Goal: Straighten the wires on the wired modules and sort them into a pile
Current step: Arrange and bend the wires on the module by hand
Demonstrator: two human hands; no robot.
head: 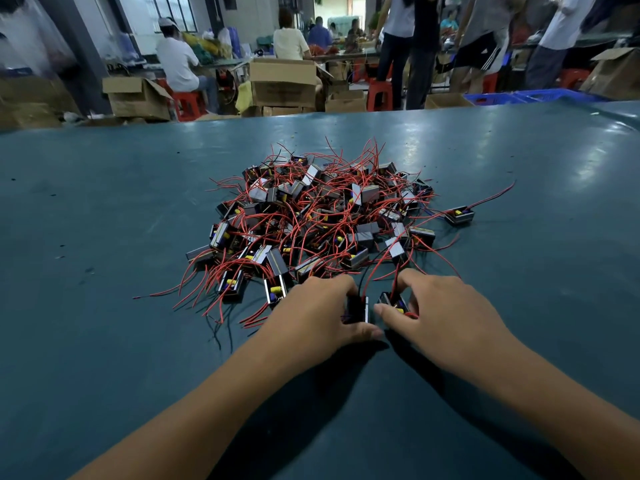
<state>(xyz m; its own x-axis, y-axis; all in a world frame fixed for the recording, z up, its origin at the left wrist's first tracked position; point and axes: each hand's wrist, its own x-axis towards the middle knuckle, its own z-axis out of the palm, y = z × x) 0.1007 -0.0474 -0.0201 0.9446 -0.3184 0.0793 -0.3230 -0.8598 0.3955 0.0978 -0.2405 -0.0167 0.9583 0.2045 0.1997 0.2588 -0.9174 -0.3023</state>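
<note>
Left hand [320, 315] in lower centre of frame, fingers and thumb curled round a dark module [358, 309], most of it hidden behind the knuckles; right hand [446, 317] just beside, grip closed on a second module [393, 303] between thumb and curled fingers, yellow and blue parts showing, a red wire rising from it toward the heap; the two held modules close together, whether touching could not be told. Heap of wired modules [322, 216] at frame centre on the teal bench [104, 202], just beyond the fingertips; red wires tangled over and across the bodies, a few black ones among them, individual modules deep in the heap hard to separate by eye. One lone module [459, 215] at right of the heap, apart from it, its red wire trailing toward upper right. Both forearms cut off by the lower edge of frame. Upper part of frame blurred: cardboard boxes [282, 83], red stools [379, 95], blue crates [519, 97] at upper right partly hidden behind the bench edge, seated and standing people cropped at the top.
</note>
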